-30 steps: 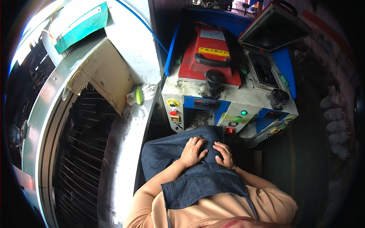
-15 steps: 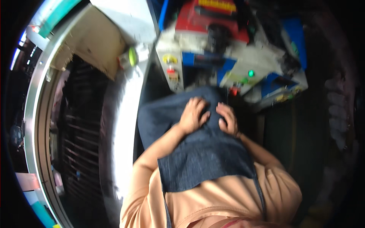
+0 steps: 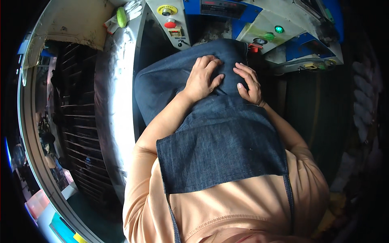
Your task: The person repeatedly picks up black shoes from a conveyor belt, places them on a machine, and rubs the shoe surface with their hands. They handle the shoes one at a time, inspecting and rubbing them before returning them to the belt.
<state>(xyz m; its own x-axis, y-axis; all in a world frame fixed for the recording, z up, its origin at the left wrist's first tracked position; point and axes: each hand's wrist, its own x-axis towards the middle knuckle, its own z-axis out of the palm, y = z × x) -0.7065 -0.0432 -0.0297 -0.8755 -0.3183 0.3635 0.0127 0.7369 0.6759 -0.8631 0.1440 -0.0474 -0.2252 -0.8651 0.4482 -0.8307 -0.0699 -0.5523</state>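
I sit with a dark blue denim apron (image 3: 223, 158) over my chest and lap. My left hand (image 3: 202, 77) rests on the apron over my lap, fingers slightly curled, thumb apart. Opposite it lies my right hand (image 3: 249, 84), also on the denim, its fingers loosely bent and apart. A gap of apron cloth separates the two hands. Neither hand holds anything that I can see. Beyond my knees stands a machine with a pale control panel (image 3: 178, 36), which bears a red push button (image 3: 170, 23) on its left part.
To the right on the machine glows a green light (image 3: 278, 29), above a red part (image 3: 255, 47) near my knee. A shiny metal ledge (image 3: 121, 81) runs along my left. On its far end lie a green cucumber-like object (image 3: 121, 17) and white gloves (image 3: 133, 10). Dark slats (image 3: 81, 121) lie further left.
My view has tilted down, so the machine, my lap and both hands now sit higher in the picture. The hands stay resting on the apron, and the picture is sharper.
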